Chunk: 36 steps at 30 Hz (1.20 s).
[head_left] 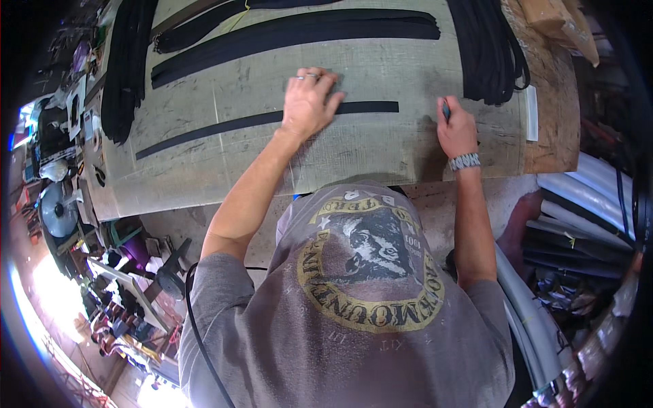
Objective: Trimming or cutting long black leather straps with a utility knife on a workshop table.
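Note:
A single narrow black strip lies lengthwise across the worn grey-green table top. My left hand, with a ring on one finger, rests over this strip toward its right part. Its thumb is spread from the slightly bent fingers, and the palm covers a piece of the strip. Right of the strip's squared end, my right hand is closed around a small dark teal tool. Most of that tool is hidden in the fist, so its kind does not show. A watch sits on the right wrist.
Beyond the strip lies a thick bundle of black strips. More black bundles hang at the left and right. A cardboard box stands at the far right corner. Wrapped rolls lie beside the table; a fan stands left.

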{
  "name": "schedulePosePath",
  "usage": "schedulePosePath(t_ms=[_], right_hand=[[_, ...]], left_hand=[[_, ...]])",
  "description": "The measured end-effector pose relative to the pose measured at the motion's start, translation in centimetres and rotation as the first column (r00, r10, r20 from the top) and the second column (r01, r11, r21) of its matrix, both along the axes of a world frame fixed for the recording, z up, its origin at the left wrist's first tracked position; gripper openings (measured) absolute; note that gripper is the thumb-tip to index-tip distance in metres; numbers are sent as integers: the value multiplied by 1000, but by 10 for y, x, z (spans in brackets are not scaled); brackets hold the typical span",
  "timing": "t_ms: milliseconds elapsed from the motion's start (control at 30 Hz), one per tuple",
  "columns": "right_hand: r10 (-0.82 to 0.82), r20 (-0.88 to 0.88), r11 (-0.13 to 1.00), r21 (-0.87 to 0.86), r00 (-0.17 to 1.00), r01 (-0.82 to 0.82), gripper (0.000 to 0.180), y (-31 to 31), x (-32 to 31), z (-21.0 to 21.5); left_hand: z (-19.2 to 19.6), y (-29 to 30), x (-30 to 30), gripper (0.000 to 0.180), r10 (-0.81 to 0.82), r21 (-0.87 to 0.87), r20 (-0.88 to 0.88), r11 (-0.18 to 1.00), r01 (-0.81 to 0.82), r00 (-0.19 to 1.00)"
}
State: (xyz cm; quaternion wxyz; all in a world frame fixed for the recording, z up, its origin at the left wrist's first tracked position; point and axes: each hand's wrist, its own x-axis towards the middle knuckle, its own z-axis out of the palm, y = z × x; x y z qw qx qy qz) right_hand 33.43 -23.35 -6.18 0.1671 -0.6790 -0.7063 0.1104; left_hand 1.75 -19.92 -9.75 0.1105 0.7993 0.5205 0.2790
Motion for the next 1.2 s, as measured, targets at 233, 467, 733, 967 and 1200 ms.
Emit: schedulePosePath(t_ms=[233, 467, 733, 967, 1200], right_hand=[[-88, 16, 982, -167, 996, 89, 34, 45, -16, -37], [-22, -419, 999, 30, 908, 38, 56, 45, -10, -43], [-211, -977, 743, -134, -40, -656, 42, -2, -115, 48], [218, -678, 761, -332, 702, -557, 28, 10, -53, 43], [392, -380, 805, -299, 838, -512, 25, 29, -47, 26]], left_hand=[[-12, -20, 62, 28, -169, -74, -101, 984, 162, 980], [54, -9, 81, 22, 210, -619, 336, 784, 48, 918], [185, 47, -24, 25, 393, -165, 713, 899, -406, 581], [67, -48, -422, 20, 561, -545, 816, 663, -512, -142], [-28, -93, -467, 18, 669, -556, 733, 480, -679, -127]])
